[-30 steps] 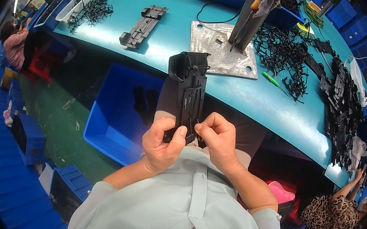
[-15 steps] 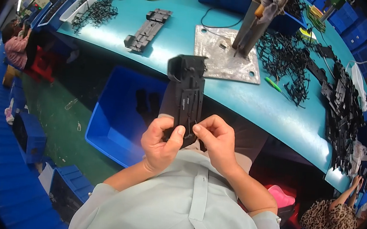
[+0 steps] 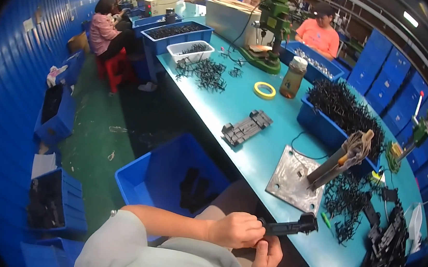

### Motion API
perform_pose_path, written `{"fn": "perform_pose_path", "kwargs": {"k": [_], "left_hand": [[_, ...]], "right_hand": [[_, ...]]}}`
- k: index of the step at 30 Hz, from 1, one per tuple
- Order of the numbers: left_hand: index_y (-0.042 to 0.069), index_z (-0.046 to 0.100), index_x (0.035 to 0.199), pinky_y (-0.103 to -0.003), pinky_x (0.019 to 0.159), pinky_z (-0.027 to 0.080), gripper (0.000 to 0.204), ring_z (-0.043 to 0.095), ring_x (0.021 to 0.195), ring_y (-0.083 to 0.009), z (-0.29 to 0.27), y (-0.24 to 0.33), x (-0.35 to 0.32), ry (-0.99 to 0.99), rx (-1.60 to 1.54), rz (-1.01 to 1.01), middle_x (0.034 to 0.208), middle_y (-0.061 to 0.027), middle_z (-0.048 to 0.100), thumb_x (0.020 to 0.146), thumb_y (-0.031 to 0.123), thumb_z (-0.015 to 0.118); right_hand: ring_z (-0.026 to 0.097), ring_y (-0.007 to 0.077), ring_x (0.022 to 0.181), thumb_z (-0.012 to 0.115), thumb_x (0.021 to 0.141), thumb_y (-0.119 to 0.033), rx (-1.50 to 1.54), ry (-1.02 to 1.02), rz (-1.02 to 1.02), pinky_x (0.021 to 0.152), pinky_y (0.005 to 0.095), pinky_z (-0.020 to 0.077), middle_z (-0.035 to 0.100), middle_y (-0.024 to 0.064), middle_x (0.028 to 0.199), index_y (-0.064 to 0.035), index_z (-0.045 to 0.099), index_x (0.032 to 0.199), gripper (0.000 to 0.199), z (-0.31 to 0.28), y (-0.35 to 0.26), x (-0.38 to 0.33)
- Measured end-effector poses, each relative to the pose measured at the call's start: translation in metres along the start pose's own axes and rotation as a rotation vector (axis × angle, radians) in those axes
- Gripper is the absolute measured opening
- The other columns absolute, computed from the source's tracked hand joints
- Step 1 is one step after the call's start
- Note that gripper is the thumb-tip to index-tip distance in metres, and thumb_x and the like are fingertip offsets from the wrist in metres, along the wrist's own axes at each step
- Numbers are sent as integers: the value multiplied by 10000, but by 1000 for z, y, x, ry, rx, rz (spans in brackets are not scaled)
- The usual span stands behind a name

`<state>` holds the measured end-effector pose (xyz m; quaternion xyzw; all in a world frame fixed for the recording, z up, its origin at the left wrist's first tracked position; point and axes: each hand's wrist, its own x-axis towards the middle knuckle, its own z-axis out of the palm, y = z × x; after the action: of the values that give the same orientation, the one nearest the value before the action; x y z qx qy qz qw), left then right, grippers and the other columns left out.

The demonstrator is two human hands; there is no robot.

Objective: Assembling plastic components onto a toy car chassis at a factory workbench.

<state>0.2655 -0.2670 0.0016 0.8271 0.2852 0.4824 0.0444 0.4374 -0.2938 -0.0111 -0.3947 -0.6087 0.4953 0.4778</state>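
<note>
A long black plastic toy-car chassis (image 3: 291, 228) is held level above my lap, its boxy far end pointing right toward the table edge. My left hand (image 3: 236, 230) is closed round its near end, knuckles up. Below, my right hand (image 3: 267, 256) grips the same end, thumb upright; its other fingers are partly hidden. A similar grey-black chassis (image 3: 247, 128) lies on the teal table (image 3: 210, 115). Beyond my hands, a metal plate (image 3: 296, 181) carries an upright metal post. Beside it lies a heap of thin black parts (image 3: 344, 204) with a green pen-like tool (image 3: 326, 220).
Left of my lap stands a blue bin (image 3: 142, 170) with several black pieces inside. A heap of chassis (image 3: 388, 240) covers the table's right. Farther back are a blue crate of black parts (image 3: 322, 120), yellow tape (image 3: 264, 90), a bottle (image 3: 293, 78) and a green drill press (image 3: 273, 30). Co-workers sit beyond.
The view has swung up and left, showing more of the room. The chassis has turned from pointing away to pointing right, and my left hand has shifted over its near end.
</note>
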Motion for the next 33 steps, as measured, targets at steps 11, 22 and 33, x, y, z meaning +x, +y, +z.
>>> {"fn": "perform_pose_path", "kwargs": {"k": [11, 22, 33], "left_hand": [[8, 633, 998, -334, 658, 456, 246, 535, 748, -259, 37, -27, 30, -3, -404, -69, 844, -94, 610, 809, 156, 685], [27, 599, 1109, -292, 767, 473, 332, 565, 841, -178, 53, -31, 17, 99, -620, -776, 1044, -89, 562, 791, 79, 680], [-2, 603, 1113, -356, 838, 507, 317, 634, 939, -185, 29, -57, 18, 65, -1489, -1467, 1046, -90, 648, 934, 257, 570]], "right_hand": [[619, 164, 855, 472, 944, -304, 480, 405, 180, 663, 247, 521, 609, 111, 1016, 32, 535, 1097, 375, -21, 14, 17], [646, 228, 812, 485, 911, -269, 484, 411, 211, 656, 336, 565, 619, 154, 995, 49, 523, 1080, 362, -26, 14, 14], [565, 124, 742, 608, 883, -185, 629, 406, 384, 727, 314, 507, 582, 39, 803, -31, 540, 728, 228, -19, 21, 40]]}}
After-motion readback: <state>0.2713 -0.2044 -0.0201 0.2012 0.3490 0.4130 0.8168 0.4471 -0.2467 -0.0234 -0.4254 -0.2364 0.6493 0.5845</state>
